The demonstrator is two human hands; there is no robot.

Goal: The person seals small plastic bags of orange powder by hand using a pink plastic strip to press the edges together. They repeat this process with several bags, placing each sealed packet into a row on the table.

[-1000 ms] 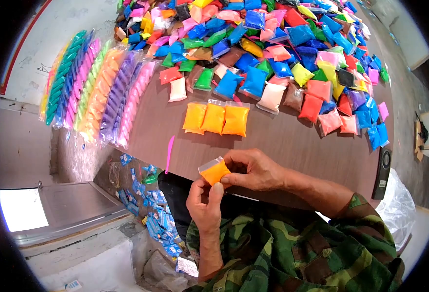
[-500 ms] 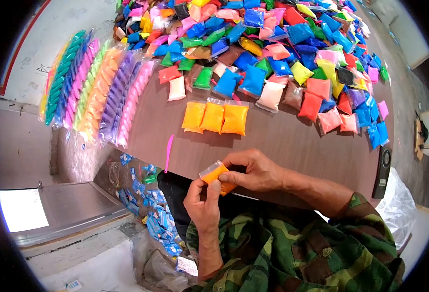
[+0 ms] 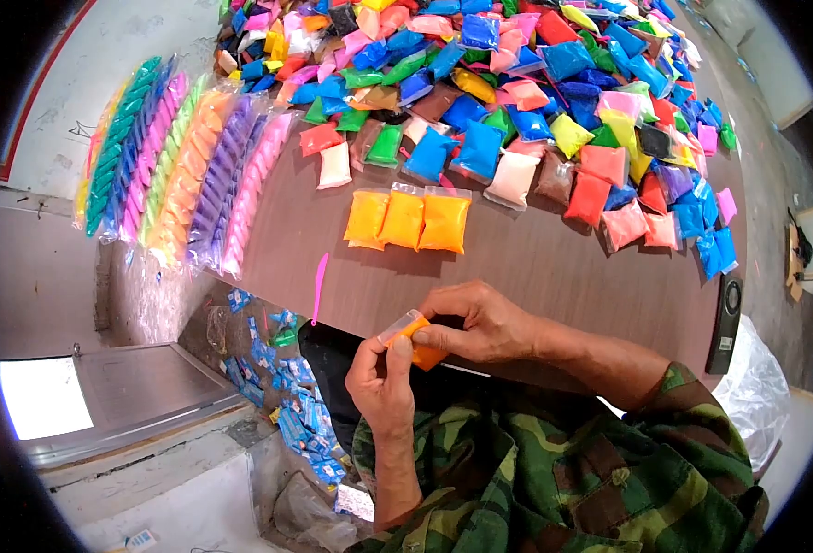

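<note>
Between my two hands, over the table's near edge, is a small clear packet of orange clay-like material (image 3: 432,357). My left hand (image 3: 384,382) pinches its left end between thumb and fingers. From the right, my right hand (image 3: 482,324) grips the packet's other side, thumb on top. The clear end strip of the packet points up and left. Just beyond my hands, three similar orange packets (image 3: 404,219) lie side by side on the brown table (image 3: 526,267). A pink plastic knife-like tool (image 3: 321,288) rests left of my hands at the table edge.
A large heap of coloured packets (image 3: 480,152) covers the far side. Long twisted coloured pieces in clear sleeves (image 3: 194,175) lie at left. A black device (image 3: 725,324) sits at the right edge. Blue wrappers (image 3: 305,415) litter the floor.
My hands stay in nearly the same place. The packet has tilted slightly between my fingers, its clear end showing a little more.
</note>
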